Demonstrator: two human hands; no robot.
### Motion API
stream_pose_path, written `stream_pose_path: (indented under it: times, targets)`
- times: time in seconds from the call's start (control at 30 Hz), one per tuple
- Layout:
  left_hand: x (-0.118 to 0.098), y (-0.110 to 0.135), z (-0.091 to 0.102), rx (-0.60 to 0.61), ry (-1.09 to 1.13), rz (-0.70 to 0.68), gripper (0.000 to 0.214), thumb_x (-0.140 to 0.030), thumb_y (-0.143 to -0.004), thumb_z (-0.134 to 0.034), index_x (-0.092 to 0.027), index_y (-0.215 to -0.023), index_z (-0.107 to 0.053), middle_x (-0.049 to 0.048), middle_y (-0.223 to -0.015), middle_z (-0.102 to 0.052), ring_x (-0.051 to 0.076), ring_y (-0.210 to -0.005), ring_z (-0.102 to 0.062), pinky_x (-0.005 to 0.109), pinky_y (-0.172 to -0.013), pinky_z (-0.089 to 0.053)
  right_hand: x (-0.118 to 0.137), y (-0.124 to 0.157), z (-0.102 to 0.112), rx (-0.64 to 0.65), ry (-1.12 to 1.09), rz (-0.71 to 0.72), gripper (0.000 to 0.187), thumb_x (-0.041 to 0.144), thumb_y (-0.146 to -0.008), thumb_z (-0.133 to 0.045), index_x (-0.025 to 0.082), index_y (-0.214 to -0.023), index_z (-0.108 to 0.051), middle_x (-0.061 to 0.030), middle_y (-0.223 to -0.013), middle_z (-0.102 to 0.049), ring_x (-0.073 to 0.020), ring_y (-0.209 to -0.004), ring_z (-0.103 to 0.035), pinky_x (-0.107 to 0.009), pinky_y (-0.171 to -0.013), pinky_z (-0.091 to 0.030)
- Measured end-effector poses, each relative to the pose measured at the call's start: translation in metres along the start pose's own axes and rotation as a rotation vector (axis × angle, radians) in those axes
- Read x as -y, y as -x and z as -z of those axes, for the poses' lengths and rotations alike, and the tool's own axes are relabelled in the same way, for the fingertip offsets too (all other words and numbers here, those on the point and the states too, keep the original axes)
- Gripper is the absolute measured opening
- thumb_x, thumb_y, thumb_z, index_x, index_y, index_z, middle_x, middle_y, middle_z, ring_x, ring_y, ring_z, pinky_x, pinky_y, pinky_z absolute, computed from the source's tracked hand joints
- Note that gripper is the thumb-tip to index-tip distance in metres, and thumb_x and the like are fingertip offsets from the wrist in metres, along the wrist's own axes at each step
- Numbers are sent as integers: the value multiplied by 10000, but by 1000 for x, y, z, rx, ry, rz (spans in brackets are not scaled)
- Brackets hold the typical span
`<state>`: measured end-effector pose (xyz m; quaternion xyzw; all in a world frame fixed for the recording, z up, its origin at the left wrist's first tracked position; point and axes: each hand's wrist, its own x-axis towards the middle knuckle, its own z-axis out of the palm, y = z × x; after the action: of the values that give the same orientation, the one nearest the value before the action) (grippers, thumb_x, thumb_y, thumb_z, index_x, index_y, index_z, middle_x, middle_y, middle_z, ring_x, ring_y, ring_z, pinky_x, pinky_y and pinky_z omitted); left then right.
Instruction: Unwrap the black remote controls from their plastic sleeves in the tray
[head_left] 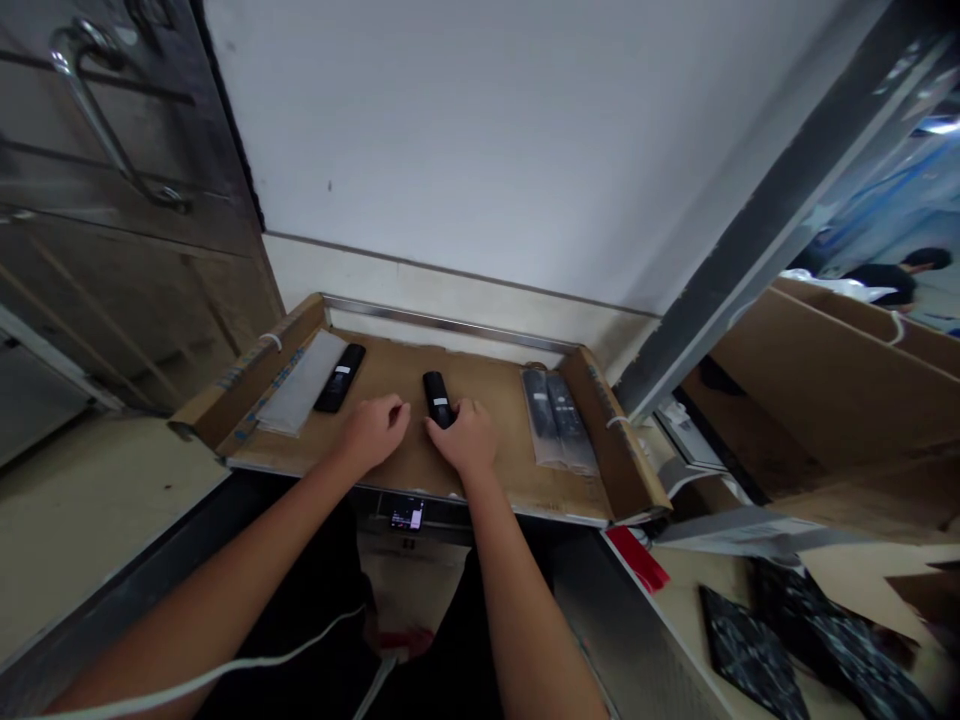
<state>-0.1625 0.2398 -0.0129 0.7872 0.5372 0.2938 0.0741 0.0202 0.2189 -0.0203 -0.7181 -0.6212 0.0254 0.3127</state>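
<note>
A shallow cardboard tray (420, 470) lies in front of me against a white wall. My right hand (466, 438) grips the near end of a black remote control (436, 395) standing on the tray's middle. My left hand (375, 430) rests just left of it on the cardboard, fingers curled, holding nothing that I can see. A second bare black remote (340, 377) lies at the tray's left, beside an empty clear plastic bag (300, 396). At the right side lie two remotes sealed in clear bags (559, 418).
A metal cabinet with a curved handle (112, 130) stands at the left. A small lit screen (406, 515) sits under the tray's front edge. Cardboard boxes (825, 390) and dark patterned panels (810, 640) are at the right; another person is far right behind them.
</note>
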Motion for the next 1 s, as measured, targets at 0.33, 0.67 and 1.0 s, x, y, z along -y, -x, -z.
stream_pose_path:
  times: [0.33,0.67,1.0]
  targets:
    - [-3,-28,-29,39,65,96,239,-322,-911,-519,-186,-804,-683,62,-779,-701,189,-709,-604,286,-631,-333,11,1,-6,36,-88,-190,470,419,-713,-713,161,-1089,-596,-138,-936,-689,-291,-856,-650,-377,-751,-465]
    - [-10,-30,-28,-23,188,213,417,-546,-915,-518,-161,-831,-655,94,-819,-703,218,-752,-632,297,-645,-374,7,-1,-15,104,-472,68,273,313,-827,-607,196,-1071,-637,-70,-1030,-686,-200,-923,-632,-320,-840,-485]
    - [-7,-34,-37,-146,417,271,310,-437,-880,-574,-157,-999,-633,102,-962,-673,212,-858,-626,311,-743,-465,17,-8,-34,121,-650,133,400,244,-797,-641,209,-1196,-637,-65,-1089,-697,-197,-956,-638,-337,-884,-503]
